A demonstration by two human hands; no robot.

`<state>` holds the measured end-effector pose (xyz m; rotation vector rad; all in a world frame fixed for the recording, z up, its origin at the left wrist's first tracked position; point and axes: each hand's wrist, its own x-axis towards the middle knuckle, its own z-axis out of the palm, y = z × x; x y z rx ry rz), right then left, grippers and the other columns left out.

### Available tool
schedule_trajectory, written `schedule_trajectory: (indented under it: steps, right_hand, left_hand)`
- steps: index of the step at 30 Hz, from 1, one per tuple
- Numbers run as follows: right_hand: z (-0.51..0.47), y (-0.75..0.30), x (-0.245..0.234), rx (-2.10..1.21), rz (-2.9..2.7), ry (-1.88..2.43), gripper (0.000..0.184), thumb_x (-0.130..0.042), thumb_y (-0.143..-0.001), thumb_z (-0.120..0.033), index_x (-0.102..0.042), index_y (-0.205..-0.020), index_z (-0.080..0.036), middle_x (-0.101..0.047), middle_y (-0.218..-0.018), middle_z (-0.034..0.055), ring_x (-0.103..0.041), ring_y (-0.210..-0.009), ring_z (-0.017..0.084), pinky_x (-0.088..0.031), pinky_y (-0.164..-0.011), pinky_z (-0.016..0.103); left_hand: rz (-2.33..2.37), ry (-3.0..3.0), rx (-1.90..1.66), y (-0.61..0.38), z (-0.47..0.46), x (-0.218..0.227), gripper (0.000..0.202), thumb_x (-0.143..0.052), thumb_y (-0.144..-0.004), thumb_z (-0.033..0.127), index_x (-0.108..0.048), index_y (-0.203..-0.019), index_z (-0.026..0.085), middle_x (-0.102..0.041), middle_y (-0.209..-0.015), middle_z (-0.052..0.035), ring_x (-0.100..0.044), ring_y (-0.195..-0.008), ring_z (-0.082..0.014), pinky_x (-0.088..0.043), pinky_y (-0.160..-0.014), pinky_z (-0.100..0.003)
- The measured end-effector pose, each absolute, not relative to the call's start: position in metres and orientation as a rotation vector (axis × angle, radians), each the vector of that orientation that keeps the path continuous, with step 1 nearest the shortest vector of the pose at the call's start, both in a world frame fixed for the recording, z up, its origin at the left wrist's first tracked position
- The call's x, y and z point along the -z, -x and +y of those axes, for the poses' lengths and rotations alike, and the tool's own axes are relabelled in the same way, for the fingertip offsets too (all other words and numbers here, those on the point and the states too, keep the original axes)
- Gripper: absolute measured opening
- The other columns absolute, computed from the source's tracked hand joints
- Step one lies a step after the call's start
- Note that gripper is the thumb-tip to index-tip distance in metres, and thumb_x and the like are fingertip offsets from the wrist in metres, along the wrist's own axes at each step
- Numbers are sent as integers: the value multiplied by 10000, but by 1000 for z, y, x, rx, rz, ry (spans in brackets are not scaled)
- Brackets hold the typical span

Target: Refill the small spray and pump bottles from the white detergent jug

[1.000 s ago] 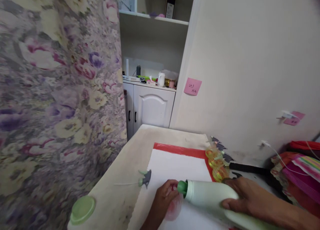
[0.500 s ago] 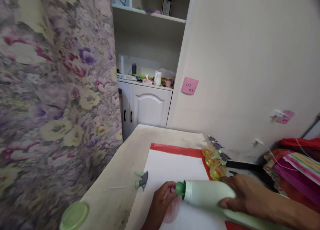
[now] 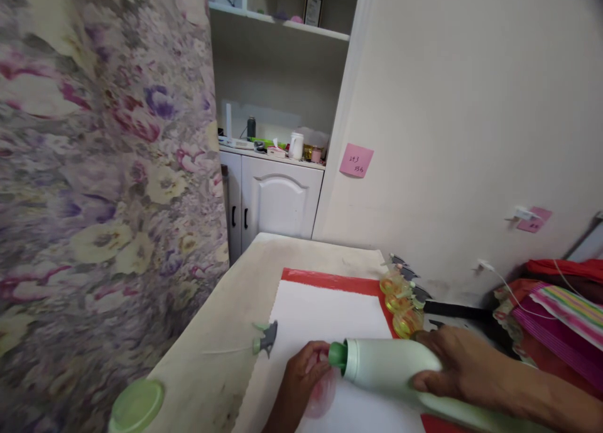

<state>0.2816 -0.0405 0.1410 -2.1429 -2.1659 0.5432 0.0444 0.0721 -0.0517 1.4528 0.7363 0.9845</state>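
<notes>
My right hand (image 3: 452, 364) is wrapped round a pale green bottle (image 3: 377, 361), tipped onto its side. Its darker green spout (image 3: 337, 354) points left, over the mouth of a small clear pink bottle (image 3: 321, 395). The neck of that pink bottle is pinched in the fingers of my left hand (image 3: 304, 373). Whether liquid is flowing I cannot make out. To the left lies a grey and green spray head (image 3: 266, 339) with its thin tube (image 3: 226, 351). A light green cap (image 3: 136, 405) is at the lower left.
Several spray bottles with yellow liquid (image 3: 406, 320) stand along the right edge of the table (image 3: 217, 320). A white sheet (image 3: 330, 307) lies over a red one (image 3: 325, 281). A floral curtain (image 3: 108, 200) hangs at left; folded fabrics (image 3: 546, 313) are stacked at right.
Both hands and the two bottles keep nearly the same pose. The whole view has shifted very slightly.
</notes>
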Motion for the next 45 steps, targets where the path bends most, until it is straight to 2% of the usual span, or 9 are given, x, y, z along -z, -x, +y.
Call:
schedule_trajectory:
  steps: [3,12,25,45]
  right_hand:
    - [-41,-282,-142,-551,-2175,2139,244,-653,-740,-462,-656,-822,-232,-665,-719,7,-563,-629,159,-351,-552,270]
    - [-40,-285,-142,-471,-2178,2183,320,-629,-743,-534,-657,-817,-224,-662,-744,32,-582,-667,183,-386,-609,294]
    - [-39,-283,-144,-453,-2202,2168,289,-647,-735,-493,-661,-797,-211,-672,-722,33,-573,-633,172,-344,-559,286]
    - [-38,-281,-144,-421,-2234,2215,361,-617,-746,-559,-673,-809,-208,-705,-841,90,-615,-711,225,-375,-604,316]
  left_hand:
    - [742,-1482,-979,-44,71,51,182,-628,-765,322,-679,-891,202,-695,-832,-5,-630,-831,-209,-464,-770,-276]
    - [736,-1522,-987,-44,69,53,200,-612,-790,361,-675,-894,202,-686,-821,-5,-617,-817,-203,-453,-755,-267]
    - [743,-1541,-1000,-44,68,43,193,-616,-792,341,-694,-902,204,-727,-865,-30,-653,-859,-224,-472,-793,-283]
    - [703,-1583,-1010,-42,66,43,175,-581,-827,329,-679,-909,209,-699,-875,-23,-638,-870,-215,-461,-791,-272]
